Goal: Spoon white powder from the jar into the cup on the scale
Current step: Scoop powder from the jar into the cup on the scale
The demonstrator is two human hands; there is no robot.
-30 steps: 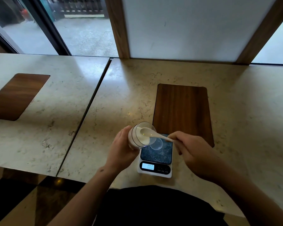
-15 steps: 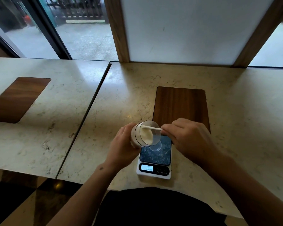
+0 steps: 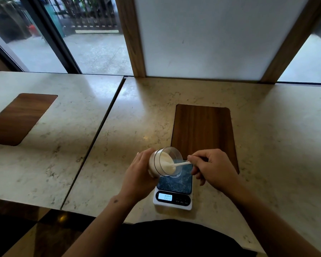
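Now L hand (image 3: pixel 137 175) clamped on tilted jar (image 3: pixel 164 162) over scale (image 3: pixel 173 191), R hand (image 3: pixel 211 169) fingers pinching spoon (image 3: pixel 178 164), wood inlay (image 3: pixel 202 134) behind.

I see a dim interior lit mostly by grey daylight from the windows (image 3: pixel 93 49) ahead — the glass on the left reads brightest, with a pale sheen spreading across the marble counter (image 3: pixel 141 115). The white panel (image 3: pixel 202 38) glows softly. Under the counter edge it drops to near black. The scale (image 3: pixel 172 198) display shines blue-white, its digits slightly smeared. Straight frames bow outward toward the edges — wide-angle distortion — and fine detail is soft throughout.
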